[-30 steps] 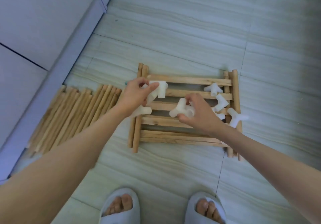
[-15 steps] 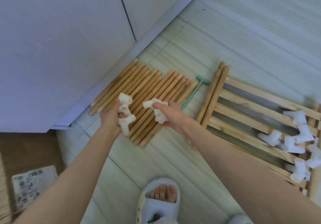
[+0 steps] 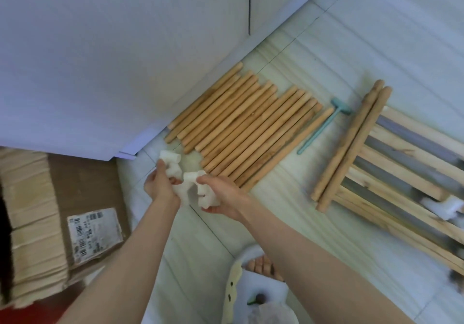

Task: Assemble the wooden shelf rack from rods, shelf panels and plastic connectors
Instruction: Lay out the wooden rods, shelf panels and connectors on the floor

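Observation:
My left hand (image 3: pixel 159 185) grips white plastic connectors (image 3: pixel 171 163), one sticking up above the fingers. My right hand (image 3: pixel 223 193) grips more white connectors (image 3: pixel 204 196). Both hands meet low over the floor, just in front of the near ends of several wooden rods (image 3: pixel 247 127) that lie side by side along the wall. The slatted shelf panels (image 3: pixel 401 170) lie stacked at the right, with two rods (image 3: pixel 351 147) along their left edge. More white connectors (image 3: pixel 270 208) rest blurred on the panels at the far right.
A teal plastic mallet (image 3: pixel 324 125) lies between the rods and the panels. An open cardboard box (image 3: pixel 62 223) with a label stands at the left. A white wall (image 3: pixel 113 47) runs behind the rods. My slippered foot (image 3: pixel 261 268) is below the hands.
Both hands carried connectors from the shelf panels leftward past the rods' near ends, and came closer together. The view swung left, bringing the cardboard box into sight.

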`<state>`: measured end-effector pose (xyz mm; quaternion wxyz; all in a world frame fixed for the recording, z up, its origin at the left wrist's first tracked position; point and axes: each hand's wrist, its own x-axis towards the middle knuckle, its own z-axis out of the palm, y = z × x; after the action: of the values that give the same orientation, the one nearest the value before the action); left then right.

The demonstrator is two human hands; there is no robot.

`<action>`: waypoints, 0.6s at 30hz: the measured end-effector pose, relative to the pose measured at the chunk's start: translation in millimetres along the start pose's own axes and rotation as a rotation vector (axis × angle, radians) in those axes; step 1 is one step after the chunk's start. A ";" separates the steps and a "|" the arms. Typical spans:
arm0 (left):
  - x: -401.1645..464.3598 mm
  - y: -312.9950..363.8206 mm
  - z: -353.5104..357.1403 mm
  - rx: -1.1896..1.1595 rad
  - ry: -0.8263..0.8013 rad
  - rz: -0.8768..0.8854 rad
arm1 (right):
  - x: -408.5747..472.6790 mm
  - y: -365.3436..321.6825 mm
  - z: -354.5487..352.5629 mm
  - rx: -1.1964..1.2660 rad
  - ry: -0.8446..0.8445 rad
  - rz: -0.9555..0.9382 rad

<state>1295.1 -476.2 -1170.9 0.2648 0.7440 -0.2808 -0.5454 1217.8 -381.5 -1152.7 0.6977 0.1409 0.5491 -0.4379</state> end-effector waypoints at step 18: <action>-55.3 27.0 13.1 0.520 -0.172 0.601 | -79.6 -34.1 -76.4 -0.043 0.119 -0.187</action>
<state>1265.3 -457.2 -1118.8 0.1910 0.6225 -0.6355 -0.4148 1141.5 -313.1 -1099.5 0.6230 0.0998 0.6097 -0.4798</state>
